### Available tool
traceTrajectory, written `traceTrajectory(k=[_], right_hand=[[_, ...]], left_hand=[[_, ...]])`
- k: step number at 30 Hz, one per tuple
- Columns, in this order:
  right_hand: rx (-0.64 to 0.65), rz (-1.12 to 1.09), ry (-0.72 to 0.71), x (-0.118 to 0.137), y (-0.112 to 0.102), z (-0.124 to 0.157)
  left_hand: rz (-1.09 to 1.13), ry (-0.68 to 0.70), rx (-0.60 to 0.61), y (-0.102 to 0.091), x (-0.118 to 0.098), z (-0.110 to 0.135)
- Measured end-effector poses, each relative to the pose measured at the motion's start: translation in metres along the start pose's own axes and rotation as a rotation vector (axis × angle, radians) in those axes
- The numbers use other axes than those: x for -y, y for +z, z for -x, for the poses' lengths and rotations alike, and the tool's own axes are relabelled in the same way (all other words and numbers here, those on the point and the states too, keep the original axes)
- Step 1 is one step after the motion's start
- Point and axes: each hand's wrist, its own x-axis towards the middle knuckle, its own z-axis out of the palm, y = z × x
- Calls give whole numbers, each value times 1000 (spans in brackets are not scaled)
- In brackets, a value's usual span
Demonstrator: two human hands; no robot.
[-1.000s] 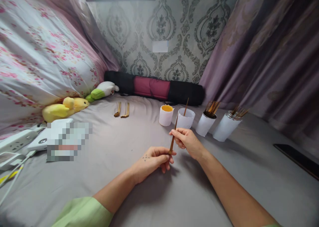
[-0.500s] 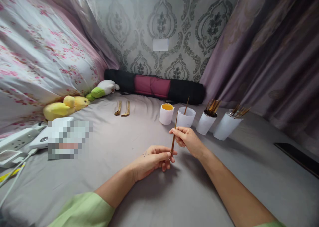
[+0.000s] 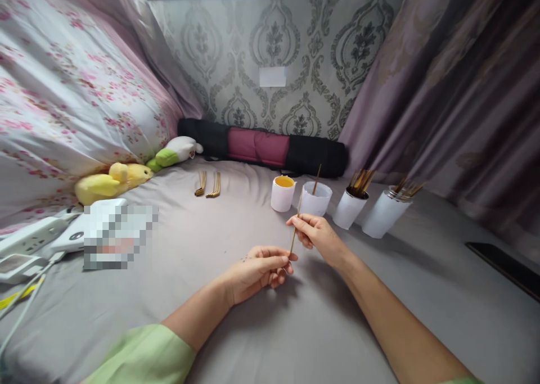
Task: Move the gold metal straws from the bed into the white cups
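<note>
My left hand and my right hand both pinch one thin brown stick over the grey bedsheet. The left fingers close on its lower end, the right fingers on its middle, and the stick stands nearly upright. Just beyond my right hand stand a white cup of yellow-orange paste and a translucent cup with one stick in it. Two more white cups to the right hold several sticks.
Two small bundles of sticks lie farther back on the sheet. Plush toys, a power strip and cables sit at the left under floral bedding. A black and maroon roll lies along the wall. A dark flat object lies at the right.
The stick has tilted slightly more upright between my hands. Both hands have stayed almost in place.
</note>
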Motion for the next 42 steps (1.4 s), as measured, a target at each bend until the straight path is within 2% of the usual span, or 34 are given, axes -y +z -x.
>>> traceTrajectory(k=[11,19,25,34,42], right_hand=[[-22,134,-73,2,1,0],[-47,191,-53,4,-1,2],[-69,190,-45,5,-3,3],[-197,193,-54,25,-16,1],[-396,190,-69,41,-31,-16]], left_hand=[[136,-39,5,-7,-1,-3],[237,-59,-38,-11,-2,-7],[275,-34,-27,-14,0,-9],[275,-26,-45,-12,-2,-4],[264,-18,-52,-14,1,-5]])
